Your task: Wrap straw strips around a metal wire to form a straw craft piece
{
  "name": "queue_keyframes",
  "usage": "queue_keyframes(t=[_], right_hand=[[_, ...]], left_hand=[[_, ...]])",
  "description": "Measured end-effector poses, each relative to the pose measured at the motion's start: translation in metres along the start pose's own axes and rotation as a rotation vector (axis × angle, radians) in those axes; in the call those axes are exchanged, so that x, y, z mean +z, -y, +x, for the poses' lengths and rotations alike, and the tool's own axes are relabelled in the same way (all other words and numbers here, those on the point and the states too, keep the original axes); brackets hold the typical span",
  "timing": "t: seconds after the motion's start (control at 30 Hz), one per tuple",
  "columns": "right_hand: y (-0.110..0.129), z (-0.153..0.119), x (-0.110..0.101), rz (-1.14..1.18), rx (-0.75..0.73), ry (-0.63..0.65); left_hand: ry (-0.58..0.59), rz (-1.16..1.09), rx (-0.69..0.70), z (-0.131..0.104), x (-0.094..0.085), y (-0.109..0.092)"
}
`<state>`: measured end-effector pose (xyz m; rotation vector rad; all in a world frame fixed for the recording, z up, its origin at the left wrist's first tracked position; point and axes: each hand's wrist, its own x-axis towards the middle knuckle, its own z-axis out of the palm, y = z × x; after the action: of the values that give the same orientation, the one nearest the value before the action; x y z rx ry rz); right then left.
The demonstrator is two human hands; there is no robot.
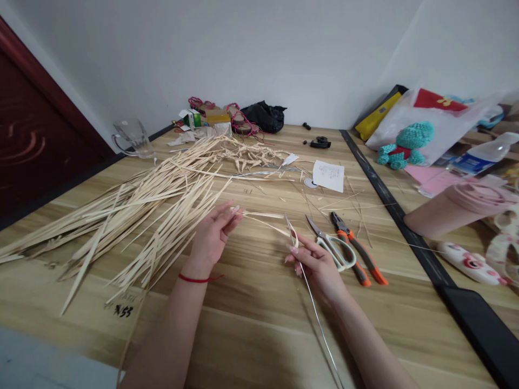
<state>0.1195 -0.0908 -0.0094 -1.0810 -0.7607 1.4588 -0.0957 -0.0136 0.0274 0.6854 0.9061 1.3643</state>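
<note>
One pale strip (263, 214) pinched in fingertips of left hand (213, 235), curled beside or around metal wire (318, 310) (unclear which) pinched in fingers of right hand (320, 265). Apparently barely begun: bare metal below, many loose strips (154, 200) left on table (243, 335).

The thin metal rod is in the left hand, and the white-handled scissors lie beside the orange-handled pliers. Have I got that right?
Not quite: the head view shows the thin metal rod in the right hand, not the left. The white-handled scissors do lie beside the orange-handled pliers.
</note>
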Motion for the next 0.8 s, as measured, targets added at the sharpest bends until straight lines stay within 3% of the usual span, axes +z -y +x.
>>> queue_keyframes(t=[0.8], right_hand=[[0.0, 0.0, 0.0, -0.013, 0.007, -0.023]], left_hand=[[0.046, 0.073, 0.005, -0.004, -0.004, -0.013]])
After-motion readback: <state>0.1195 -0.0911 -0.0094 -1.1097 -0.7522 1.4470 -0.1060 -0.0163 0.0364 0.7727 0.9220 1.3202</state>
